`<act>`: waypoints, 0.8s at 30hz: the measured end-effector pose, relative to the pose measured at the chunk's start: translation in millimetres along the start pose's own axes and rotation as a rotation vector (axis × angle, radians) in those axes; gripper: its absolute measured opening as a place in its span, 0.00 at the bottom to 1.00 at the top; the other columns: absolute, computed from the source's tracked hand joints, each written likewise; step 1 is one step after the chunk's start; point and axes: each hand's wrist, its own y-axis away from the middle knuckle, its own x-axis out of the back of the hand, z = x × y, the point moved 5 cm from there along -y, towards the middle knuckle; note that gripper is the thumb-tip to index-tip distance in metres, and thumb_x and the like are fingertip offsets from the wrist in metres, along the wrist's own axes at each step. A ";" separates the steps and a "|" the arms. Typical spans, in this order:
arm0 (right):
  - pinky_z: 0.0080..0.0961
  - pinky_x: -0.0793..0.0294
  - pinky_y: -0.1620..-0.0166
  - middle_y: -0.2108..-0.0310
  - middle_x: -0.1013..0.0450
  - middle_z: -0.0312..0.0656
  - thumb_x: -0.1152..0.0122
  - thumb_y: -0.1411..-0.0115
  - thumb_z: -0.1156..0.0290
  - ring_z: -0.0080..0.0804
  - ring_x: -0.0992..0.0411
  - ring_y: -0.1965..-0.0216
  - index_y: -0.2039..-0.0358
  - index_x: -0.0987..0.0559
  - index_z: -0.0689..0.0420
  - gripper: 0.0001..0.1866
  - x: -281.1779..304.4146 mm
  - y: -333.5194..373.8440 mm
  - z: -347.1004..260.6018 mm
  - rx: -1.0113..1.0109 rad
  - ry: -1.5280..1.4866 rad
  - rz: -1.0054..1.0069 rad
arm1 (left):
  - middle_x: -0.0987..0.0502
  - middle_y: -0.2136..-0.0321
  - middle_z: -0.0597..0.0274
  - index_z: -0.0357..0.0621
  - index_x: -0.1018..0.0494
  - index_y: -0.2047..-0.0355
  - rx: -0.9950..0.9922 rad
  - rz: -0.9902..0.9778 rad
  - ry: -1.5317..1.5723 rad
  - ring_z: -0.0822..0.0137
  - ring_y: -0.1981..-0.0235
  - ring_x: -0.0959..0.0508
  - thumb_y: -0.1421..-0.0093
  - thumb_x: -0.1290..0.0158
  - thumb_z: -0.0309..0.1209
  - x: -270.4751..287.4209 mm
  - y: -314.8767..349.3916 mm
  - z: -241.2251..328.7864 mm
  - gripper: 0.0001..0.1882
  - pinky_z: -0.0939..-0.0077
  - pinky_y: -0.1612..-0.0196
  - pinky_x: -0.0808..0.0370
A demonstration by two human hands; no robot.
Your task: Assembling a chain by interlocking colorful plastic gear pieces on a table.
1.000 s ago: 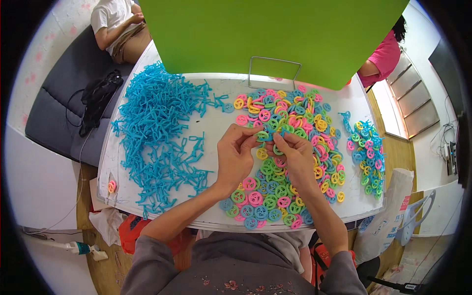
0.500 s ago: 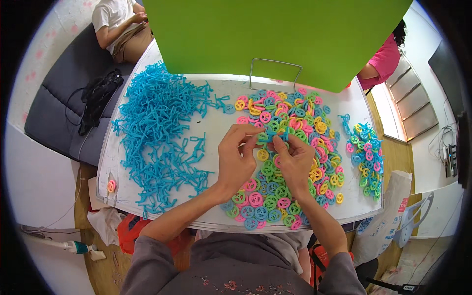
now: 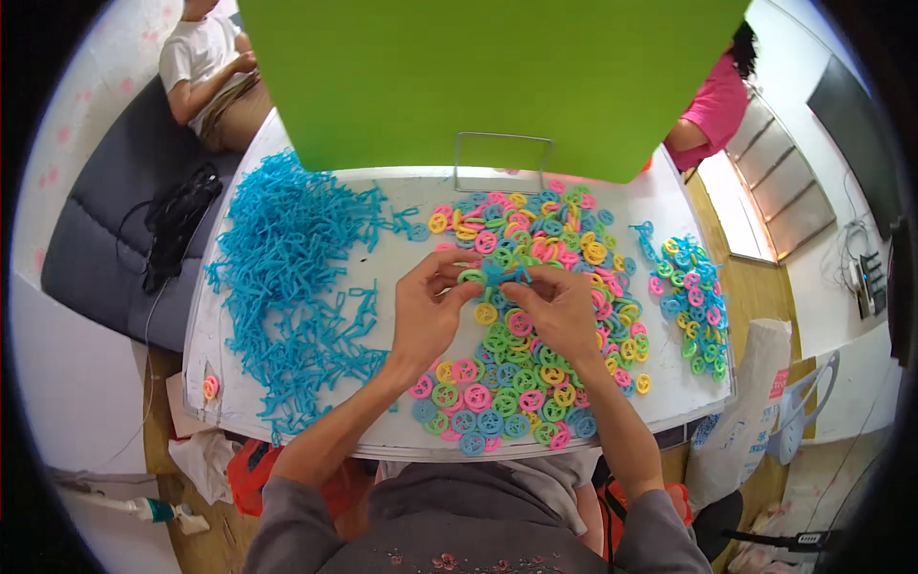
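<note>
My left hand (image 3: pixel 427 308) pinches a small green plastic wheel (image 3: pixel 470 275) between thumb and fingers. Close beside it, my right hand (image 3: pixel 557 314) grips a small blue plastic piece (image 3: pixel 513 275) with thumb and forefinger. Both hands meet over a spread of loose toy wheels (image 3: pixel 497 397) in pink, yellow, green and blue. Fingers partly cover the two parts, so I cannot tell whether they are joined. To the left lies a big heap of blue plastic pieces (image 3: pixel 287 215), thin and forked.
Blue pieces with wheels on them form a pile (image 3: pixel 690 297) at the table's right. A green board (image 3: pixel 488 86) with a wire stand (image 3: pixel 502 136) rises at the back. One person sits on the grey sofa (image 3: pixel 105 230); another, in pink, is far right. A white sack (image 3: pixel 751 411) stands right.
My view has shifted, so the whole table appears slightly left and lower. My hands stay together over the wheels; the green wheel now shows more clearly at my left fingertips.
</note>
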 end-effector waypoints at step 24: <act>0.14 0.40 0.73 0.76 0.30 0.30 0.43 0.39 0.69 0.14 0.37 0.74 0.65 0.20 0.65 0.11 281.6 142.4 49.1 -0.162 0.549 0.630 | 0.26 0.64 0.59 0.43 0.30 0.54 -0.183 0.345 -0.332 0.68 0.65 0.25 0.42 0.48 0.26 107.9 -31.9 44.0 0.14 0.75 0.64 0.25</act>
